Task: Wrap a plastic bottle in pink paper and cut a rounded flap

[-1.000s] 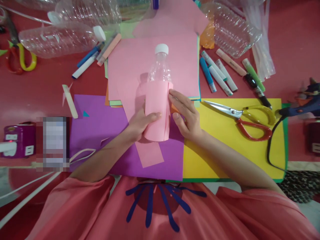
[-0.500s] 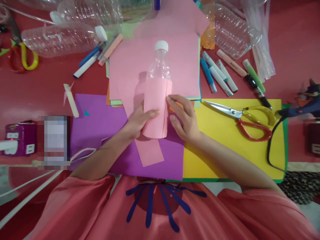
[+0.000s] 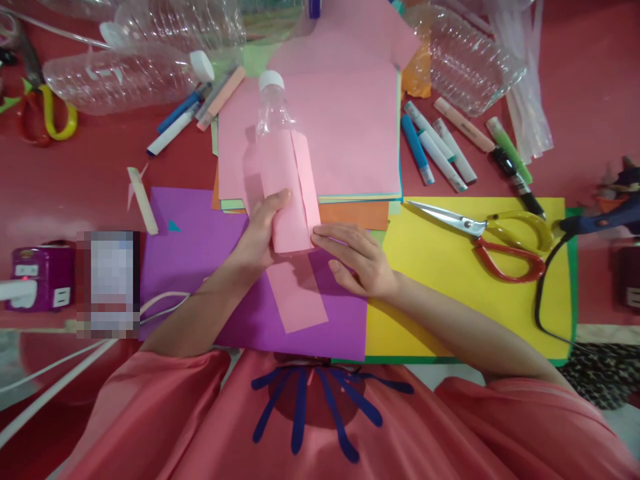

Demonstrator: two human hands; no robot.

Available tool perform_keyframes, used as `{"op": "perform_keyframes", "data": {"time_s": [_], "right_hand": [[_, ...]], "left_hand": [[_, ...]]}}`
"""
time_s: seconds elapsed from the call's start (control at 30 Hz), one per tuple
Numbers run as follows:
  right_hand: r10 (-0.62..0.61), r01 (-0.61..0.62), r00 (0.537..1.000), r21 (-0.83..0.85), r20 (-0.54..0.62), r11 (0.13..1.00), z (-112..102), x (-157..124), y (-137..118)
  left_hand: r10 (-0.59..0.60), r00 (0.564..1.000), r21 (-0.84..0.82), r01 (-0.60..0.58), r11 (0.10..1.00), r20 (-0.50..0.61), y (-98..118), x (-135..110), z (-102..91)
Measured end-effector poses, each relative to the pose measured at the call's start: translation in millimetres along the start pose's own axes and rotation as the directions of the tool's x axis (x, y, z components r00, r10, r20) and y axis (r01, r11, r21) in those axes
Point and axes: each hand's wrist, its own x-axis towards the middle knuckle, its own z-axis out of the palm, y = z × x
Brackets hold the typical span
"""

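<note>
A clear plastic bottle [image 3: 274, 110] with a white cap leans to the left in front of me, a sheet of pink paper [image 3: 287, 180] wrapped round its body. The paper's overlapping edge runs down the bottle's right side and stands slightly off it. My left hand [image 3: 263, 230] is closed round the lower bottle, thumb on the paper. My right hand [image 3: 357, 260] has its fingers stretched out, fingertips touching the paper's lower right corner. Beneath lies a pink paper strip [image 3: 300, 300] on a purple sheet [image 3: 200, 247].
A stack of pink paper [image 3: 355, 133] lies behind the bottle. Scissors [image 3: 470, 230] rest on a yellow sheet [image 3: 425, 320] at right. Markers [image 3: 440, 160] lie beyond them. Plastic bottles [image 3: 125, 77] lie at back left, a phone [image 3: 113, 283] at left.
The wrapped bottle has moved left and away from me and now tilts leftward. My right hand's fingers have slid down from mid-seam to the paper's lower corner.
</note>
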Motion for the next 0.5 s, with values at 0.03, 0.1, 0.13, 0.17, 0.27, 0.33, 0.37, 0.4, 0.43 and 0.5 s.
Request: {"op": "perform_keyframes", "data": {"time_s": [0.03, 0.1, 0.13, 0.17, 0.27, 0.33, 0.37, 0.4, 0.43, 0.5], "right_hand": [[0.003, -0.003, 1.000, 0.012, 0.000, 1.000, 0.1, -0.1, 1.0], [0.036, -0.036, 0.999, 0.014, 0.006, 0.999, 0.9, -0.8, 3.9], [0.062, -0.062, 0.998, 0.006, 0.010, 0.998, 1.4, -1.1, 5.9], [0.089, -0.089, 0.996, -0.004, 0.013, 0.996, 1.7, -1.3, 8.2], [0.134, -0.135, 0.991, -0.035, -0.010, 0.990, 1.0, -1.2, 15.9], [0.146, -0.148, 0.988, -0.051, -0.041, 0.988, -1.0, -0.6, 20.6], [0.154, -0.157, 0.987, -0.059, -0.053, 0.986, -2.1, -0.3, 22.6], [0.164, -0.168, 0.984, -0.066, -0.062, 0.984, -3.2, -0.1, 24.2], [0.176, -0.181, 0.982, -0.073, -0.068, 0.981, -4.0, 0.1, 25.5], [0.196, -0.203, 0.977, -0.094, -0.079, 0.975, -4.7, 0.4, 27.0]], "left_hand": [[-0.042, 0.999, -0.025, 0.042, 0.999, 0.009, 1.5, -1.3, 2.4], [-0.079, 0.996, -0.044, 0.080, 0.996, 0.041, 2.6, -3.5, 6.1], [-0.065, 0.997, -0.038, 0.067, 0.997, 0.051, 1.8, -4.1, 7.0], [-0.038, 0.998, -0.027, 0.040, 0.999, 0.055, 0.3, -4.5, 7.1], [0.035, 0.993, 0.009, -0.036, 0.999, 0.110, -7.2, -4.2, 4.6], [0.046, 0.981, 0.033, -0.053, 0.998, 0.186, -11.6, -3.9, 2.4], [0.046, 0.976, 0.049, -0.058, 0.997, 0.215, -13.1, -3.9, 1.6], [0.043, 0.971, 0.066, -0.060, 0.996, 0.234, -13.9, -4.0, 1.0], [0.037, 0.969, 0.082, -0.059, 0.995, 0.244, -14.2, -4.3, 0.6], [0.016, 0.965, 0.107, -0.046, 0.993, 0.263, -13.3, -5.1, 0.8]]}}
